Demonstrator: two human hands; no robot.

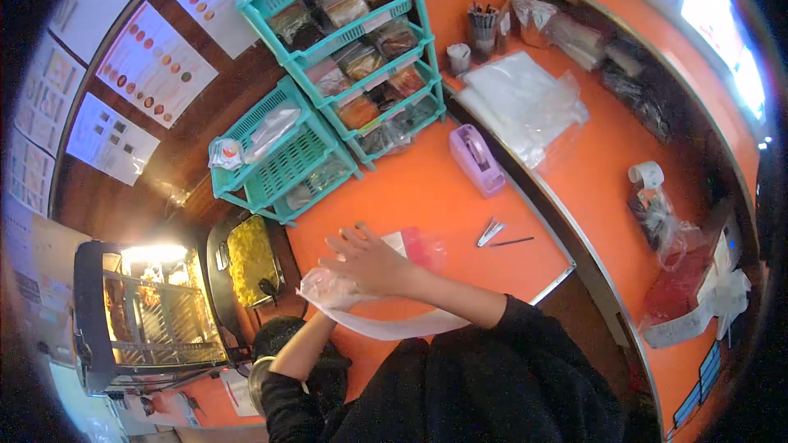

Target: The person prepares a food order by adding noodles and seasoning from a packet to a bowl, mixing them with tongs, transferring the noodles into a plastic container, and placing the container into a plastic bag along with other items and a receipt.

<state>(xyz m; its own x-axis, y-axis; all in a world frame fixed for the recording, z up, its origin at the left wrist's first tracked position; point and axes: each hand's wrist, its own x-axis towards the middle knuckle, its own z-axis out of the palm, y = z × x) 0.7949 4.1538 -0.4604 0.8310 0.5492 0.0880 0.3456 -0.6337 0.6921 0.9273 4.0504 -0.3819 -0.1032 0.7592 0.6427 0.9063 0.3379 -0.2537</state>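
Note:
My left hand [340, 294] is at the near left part of the orange table, mostly covered by thin, whitish translucent plastic [394, 326]. The plastic trails to the right in a long pale strip below my right forearm. Its fingers cannot be made out through the covering. Crossing over from the right, my right hand [368, 258] is just above the left one, fingers spread, palm close to the plastic. Behind my right wrist lies a red and clear plastic packet [420, 248]. A small stapler [490, 232] and a dark pen [515, 241] lie farther right.
A lilac tape dispenser [476, 162] stands by the table's right edge. Green tiered baskets [349, 56] with bagged goods rise at the back. On the left are a lit glass warmer [156, 312] and a tray of yellow food [253, 261]. Clear bags [524, 102] lie at the far right.

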